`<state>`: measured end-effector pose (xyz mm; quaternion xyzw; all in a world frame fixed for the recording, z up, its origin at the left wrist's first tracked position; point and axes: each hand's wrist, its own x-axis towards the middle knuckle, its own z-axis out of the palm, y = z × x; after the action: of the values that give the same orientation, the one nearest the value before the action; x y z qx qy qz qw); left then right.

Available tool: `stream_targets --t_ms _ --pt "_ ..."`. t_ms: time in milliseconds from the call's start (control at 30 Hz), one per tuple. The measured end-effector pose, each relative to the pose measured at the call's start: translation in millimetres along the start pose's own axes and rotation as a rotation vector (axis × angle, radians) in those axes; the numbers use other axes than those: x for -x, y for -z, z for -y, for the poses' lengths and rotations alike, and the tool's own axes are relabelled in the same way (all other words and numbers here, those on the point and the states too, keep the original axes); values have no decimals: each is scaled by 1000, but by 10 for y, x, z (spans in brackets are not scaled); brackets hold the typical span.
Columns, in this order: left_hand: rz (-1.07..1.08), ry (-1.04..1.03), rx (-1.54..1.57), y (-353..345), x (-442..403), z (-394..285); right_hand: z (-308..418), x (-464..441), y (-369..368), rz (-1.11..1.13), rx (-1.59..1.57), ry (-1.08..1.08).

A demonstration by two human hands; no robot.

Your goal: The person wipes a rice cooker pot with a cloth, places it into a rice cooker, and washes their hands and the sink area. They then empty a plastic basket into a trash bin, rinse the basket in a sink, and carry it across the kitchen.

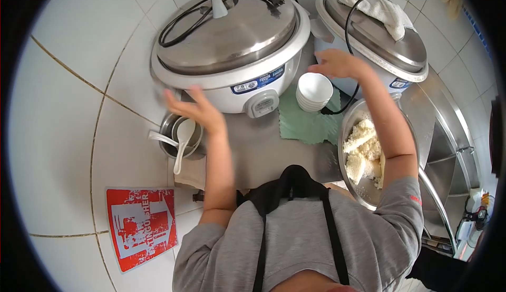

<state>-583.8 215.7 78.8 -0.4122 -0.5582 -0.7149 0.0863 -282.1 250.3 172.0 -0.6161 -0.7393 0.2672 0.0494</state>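
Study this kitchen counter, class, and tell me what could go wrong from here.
1. The stack of white bowls stands on a green cloth, with the right hand close by; a knock might topple it.
2. The rice paddle juts past the rim of a metal pot near the left hand; a sweep could flip it off.
3. The black cord lies loose on the large cooker's lid; lifting the lid could send it sliding.

Low passage: front strip of worktop (258,157), between pot (167,127) with white spoons (185,132) on the left and metal bowl (363,192) on the right. Left cooker (226,41) blocks the back. Gap to right cooker (369,34) narrow: stacked white bowls (314,94) at its mouth, black cord (346,31) to their right.
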Motion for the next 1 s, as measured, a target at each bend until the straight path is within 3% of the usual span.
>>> stream_targets --t_ms 67,167,200,400,533,600,767,867,1000 --pt "304 266 184 -138 464 285 -303 -458 -601 -506 151 369" --pt "319 41 12 -276 460 222 -67 -727 -752 -410 -112 205" --pt "337 49 -2 -351 404 217 -45 -741 -720 -371 -210 290" --pt "387 112 -32 -417 291 277 80 -793 -670 -396 -216 172" --pt "409 84 -35 -419 303 337 -115 -915 -667 -365 -113 241" --pt "445 81 -76 -404 291 361 101 -280 -308 -183 -20 195" --pt "476 240 -132 -291 320 249 -193 853 -13 -393 90 441" --pt "372 -127 82 -60 798 -160 -438 1527 46 -288 38 319" --pt "917 -134 358 75 1590 -438 -925 2333 -123 -434 -34 45"
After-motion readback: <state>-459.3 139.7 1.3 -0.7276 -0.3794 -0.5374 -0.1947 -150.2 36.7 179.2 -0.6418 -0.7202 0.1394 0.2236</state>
